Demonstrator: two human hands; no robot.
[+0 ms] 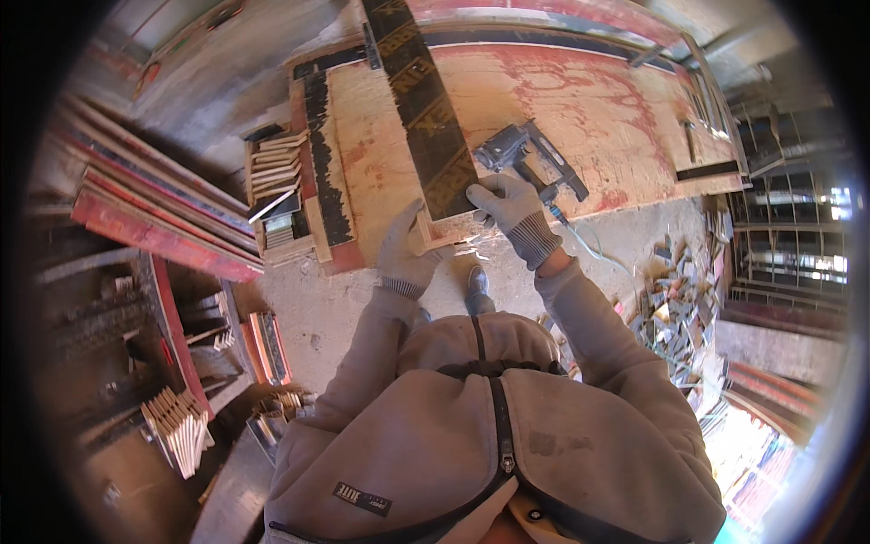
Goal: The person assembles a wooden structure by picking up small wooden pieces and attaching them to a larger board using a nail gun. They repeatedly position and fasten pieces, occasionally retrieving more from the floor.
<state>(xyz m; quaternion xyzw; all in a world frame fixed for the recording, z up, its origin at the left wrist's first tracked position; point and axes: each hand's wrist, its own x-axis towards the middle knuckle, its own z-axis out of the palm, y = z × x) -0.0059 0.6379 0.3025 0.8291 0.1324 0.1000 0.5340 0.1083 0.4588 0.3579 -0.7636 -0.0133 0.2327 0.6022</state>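
A long plywood strip with a dark, printed face runs away from me over the workbench. My right hand, in a pale knitted-cuff glove, pinches its near right corner, thumb on top. At the near left corner my left hand, gloved too, closes around the pale wooden edge under the dark face; its fingertips are partly hidden. To the right of the strip a black nail gun lies on the bench, with a thin air hose trailing off its near end.
The workbench has a worn, red-stained wooden top. Stacked short wood pieces fill a box at its left end. Long red-edged boards lean farther left. Wood offcuts litter the floor at right, near a metal rack.
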